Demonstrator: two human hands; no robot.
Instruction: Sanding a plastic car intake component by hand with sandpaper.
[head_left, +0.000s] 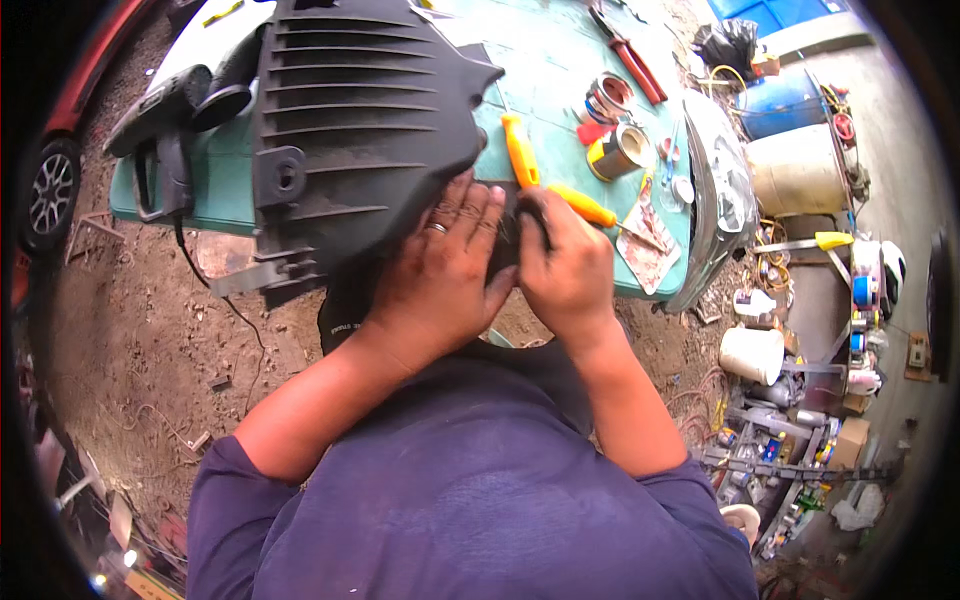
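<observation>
A large black ribbed plastic panel (pixel 350 130) lies on the green-topped table and juts over its front edge. My left hand (pixel 445 265) lies flat on the panel's near right edge, fingers stretched forward and a ring on one of them. Right beside it, my right hand (pixel 567 265) is closed, fingers curled against a dark piece (pixel 508 235) at that edge. What it grips is mostly hidden by the fingers. Two tools with yellow-orange handles lie just beyond: one handle (pixel 520 150) points away, the other handle (pixel 582 205) sits against my right hand.
A corded heat gun (pixel 165 130) rests at the table's left. To the right are two open cans (pixel 620 152), a smeared spreading plate (pixel 650 245) and red-handled pliers (pixel 637 68). A plastic-lined bin (pixel 715 200) adjoins the table. Cluttered shelving (pixel 790 440) stands farther right.
</observation>
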